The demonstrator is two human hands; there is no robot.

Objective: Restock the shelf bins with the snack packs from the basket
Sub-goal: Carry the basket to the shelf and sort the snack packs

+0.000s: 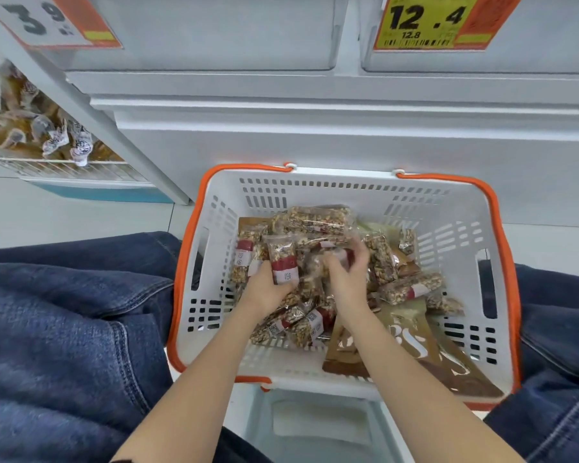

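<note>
We see a white basket (318,192) with orange handles sitting on the floor between two knees in blue jeans (64,312), just in front of a white shelf (315,128). Inside it lies a loose heap of snack packs (318,218), clear wrappers of nuts and grain with red-and-white labels, and beside them, toward the near right corner, a brown bag (408,345) with pale lettering.

Both arms reach down into the basket. Our left hand (268,289) grips a pack (283,259) that stands nearly upright, its fingers curled round the lower end near the label. Our right hand (346,272) is over the middle of the heap, fingers bent down among the wrappers; it is blurred, so we cannot tell whether it holds one.

Above, two pale bins (214,35) front the shelf, each with a price tag (425,21) clipped on. At far left, a wire shelf (64,168) carries other wrapped snacks (47,135).
</note>
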